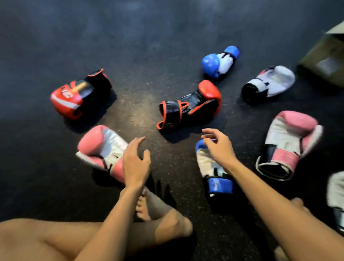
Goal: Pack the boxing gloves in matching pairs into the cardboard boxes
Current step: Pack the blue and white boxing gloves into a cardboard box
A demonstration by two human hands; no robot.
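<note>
Several boxing gloves lie scattered on the dark floor. A red and black glove (79,94) is at the left and its match (189,106) in the middle. One pink and white glove (101,146) lies beside my left hand (135,163), another (288,143) at the right. A blue and white glove (219,61) is farther off, and a second one (213,171) lies under my right hand (218,146). A white and black glove (269,84) rests near a cardboard box (328,64). Both hands hover with relaxed fingers and hold nothing.
My crossed bare legs and feet (160,214) fill the lower middle of the view. Another white glove (343,200) is cut off by the right edge. The dark speckled floor (144,33) stretches away behind the gloves.
</note>
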